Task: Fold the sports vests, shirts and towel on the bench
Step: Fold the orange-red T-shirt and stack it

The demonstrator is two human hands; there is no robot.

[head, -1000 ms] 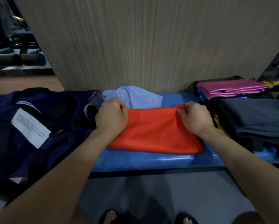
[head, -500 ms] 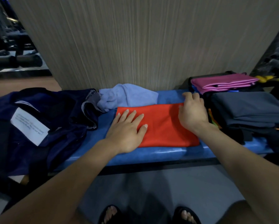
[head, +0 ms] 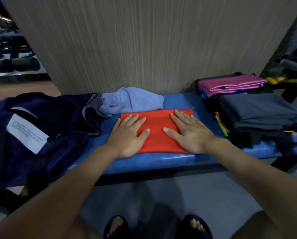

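A folded red-orange garment (head: 157, 121) lies flat in the middle of the blue bench (head: 161, 161). My left hand (head: 129, 133) rests flat on its left half, fingers straight and spread. My right hand (head: 190, 131) presses flat on its right half, fingers straight. A crumpled light-blue cloth (head: 132, 100) lies just behind the red garment, against the wall. Unfolded navy garments (head: 46, 128) with a white label (head: 26, 133) are heaped on the bench's left part.
A stack of folded clothes stands on the bench's right end: a dark grey piece (head: 258, 109) in front, a magenta one (head: 230, 83) behind. A wood-grain wall panel (head: 144, 40) rises right behind the bench. Gym equipment (head: 11, 61) shows far left.
Both hands let go of the red garment's far edge and came down flat on it. The garment now lies folded smaller and smooth.
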